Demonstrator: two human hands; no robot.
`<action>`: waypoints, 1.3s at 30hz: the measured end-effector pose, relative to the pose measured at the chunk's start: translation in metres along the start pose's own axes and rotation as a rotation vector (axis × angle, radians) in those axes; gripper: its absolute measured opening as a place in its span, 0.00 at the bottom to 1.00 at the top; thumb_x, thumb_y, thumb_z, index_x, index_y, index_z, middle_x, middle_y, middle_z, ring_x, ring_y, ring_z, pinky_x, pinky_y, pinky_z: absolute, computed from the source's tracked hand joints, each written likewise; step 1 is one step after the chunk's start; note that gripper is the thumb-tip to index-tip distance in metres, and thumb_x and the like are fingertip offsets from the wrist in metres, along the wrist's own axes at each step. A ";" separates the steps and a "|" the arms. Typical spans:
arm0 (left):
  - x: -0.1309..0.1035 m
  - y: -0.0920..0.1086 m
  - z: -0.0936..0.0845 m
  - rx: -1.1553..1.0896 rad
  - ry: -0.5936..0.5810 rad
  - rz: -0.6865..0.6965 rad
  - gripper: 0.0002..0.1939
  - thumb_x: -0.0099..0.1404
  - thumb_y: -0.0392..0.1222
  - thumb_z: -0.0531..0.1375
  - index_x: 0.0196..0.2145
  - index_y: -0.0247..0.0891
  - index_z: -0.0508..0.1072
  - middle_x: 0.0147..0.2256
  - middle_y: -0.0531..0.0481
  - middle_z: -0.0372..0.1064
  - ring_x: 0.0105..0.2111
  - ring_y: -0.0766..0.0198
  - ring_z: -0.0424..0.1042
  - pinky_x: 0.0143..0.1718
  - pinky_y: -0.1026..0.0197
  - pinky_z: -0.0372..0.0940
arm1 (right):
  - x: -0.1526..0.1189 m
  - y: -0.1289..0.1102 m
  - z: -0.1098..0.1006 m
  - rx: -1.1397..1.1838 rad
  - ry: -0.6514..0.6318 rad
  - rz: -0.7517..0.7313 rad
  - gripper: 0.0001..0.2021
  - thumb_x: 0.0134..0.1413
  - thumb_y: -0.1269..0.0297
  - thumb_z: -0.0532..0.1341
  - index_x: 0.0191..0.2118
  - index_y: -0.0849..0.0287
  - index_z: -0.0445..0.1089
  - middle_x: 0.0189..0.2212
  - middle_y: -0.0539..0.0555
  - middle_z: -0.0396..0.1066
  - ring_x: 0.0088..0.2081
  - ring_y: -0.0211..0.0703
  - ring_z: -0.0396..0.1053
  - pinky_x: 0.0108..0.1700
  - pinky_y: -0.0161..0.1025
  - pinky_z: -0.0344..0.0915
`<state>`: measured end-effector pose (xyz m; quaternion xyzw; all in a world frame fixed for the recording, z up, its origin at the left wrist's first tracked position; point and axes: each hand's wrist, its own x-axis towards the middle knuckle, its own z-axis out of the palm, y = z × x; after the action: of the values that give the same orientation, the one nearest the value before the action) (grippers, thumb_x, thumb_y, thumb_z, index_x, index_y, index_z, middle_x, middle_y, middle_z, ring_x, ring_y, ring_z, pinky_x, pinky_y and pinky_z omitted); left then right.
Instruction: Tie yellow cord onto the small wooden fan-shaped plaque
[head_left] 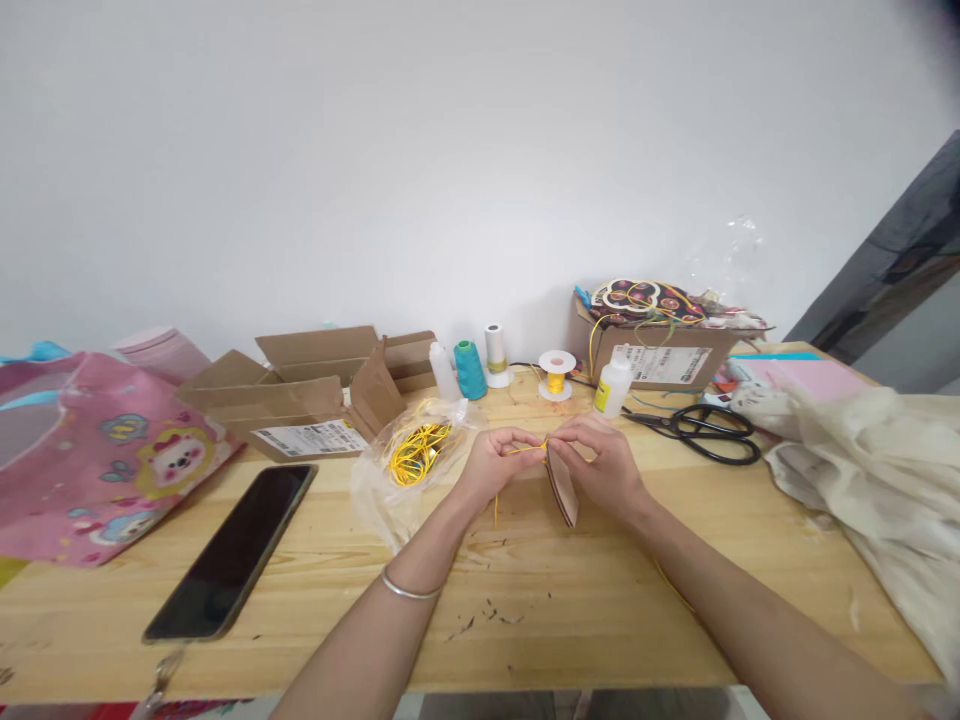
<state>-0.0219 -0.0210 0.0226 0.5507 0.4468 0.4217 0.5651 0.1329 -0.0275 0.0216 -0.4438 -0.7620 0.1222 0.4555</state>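
Observation:
Near the middle of the table, my left hand (pixel 499 462) pinches a thin yellow cord (pixel 525 450), its fingertips closed together. One loose end of the cord dangles below that hand. My right hand (pixel 600 460) is closed too, fingertips pinching the cord at the top edge of a flat brown cardboard piece (pixel 562 488). The cardboard slants downward between the hands, its lower end pointing toward me. Where the fingers meet, the exact loop of cord is too small to make out. Another length of yellow cord shows beside my right forearm.
A plastic bag of yellow cord (pixel 416 455) lies left of my hands, near an open carton (pixel 300 400) and a phone (pixel 232 550). Behind stand a teal thread cone (pixel 469 370), a yellow spool (pixel 556 376) and a glue bottle (pixel 613 386). Black scissors (pixel 697 430) and cream cloth (pixel 862 470) lie right.

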 end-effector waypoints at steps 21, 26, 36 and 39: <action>0.001 -0.002 0.000 -0.025 0.024 -0.010 0.13 0.40 0.44 0.62 0.24 0.32 0.69 0.09 0.62 0.46 0.10 0.80 0.41 0.13 0.72 0.35 | 0.003 0.000 -0.004 -0.031 0.065 -0.017 0.06 0.45 0.65 0.55 0.24 0.58 0.67 0.23 0.51 0.67 0.29 0.39 0.62 0.35 0.39 0.57; 0.001 -0.002 -0.001 -0.021 0.021 -0.004 0.13 0.41 0.43 0.62 0.24 0.32 0.69 0.09 0.62 0.46 0.10 0.80 0.40 0.13 0.72 0.35 | 0.002 0.000 -0.002 0.028 0.020 -0.013 0.05 0.45 0.65 0.55 0.27 0.57 0.68 0.26 0.51 0.68 0.31 0.39 0.62 0.36 0.39 0.57; -0.002 0.001 0.000 -0.100 -0.019 0.003 0.12 0.44 0.44 0.60 0.25 0.31 0.69 0.09 0.61 0.47 0.10 0.80 0.40 0.13 0.70 0.34 | 0.000 -0.003 0.000 0.078 0.050 -0.012 0.05 0.44 0.65 0.55 0.25 0.57 0.68 0.23 0.50 0.67 0.28 0.37 0.62 0.34 0.38 0.58; -0.001 0.002 0.000 -0.104 0.000 -0.014 0.12 0.44 0.44 0.60 0.24 0.30 0.70 0.09 0.61 0.49 0.10 0.80 0.40 0.13 0.70 0.34 | -0.001 -0.003 0.000 0.072 0.055 -0.015 0.05 0.44 0.65 0.55 0.25 0.57 0.68 0.22 0.50 0.67 0.28 0.37 0.62 0.34 0.38 0.58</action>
<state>-0.0221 -0.0224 0.0242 0.5178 0.4279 0.4403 0.5958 0.1316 -0.0296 0.0230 -0.4243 -0.7476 0.1339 0.4930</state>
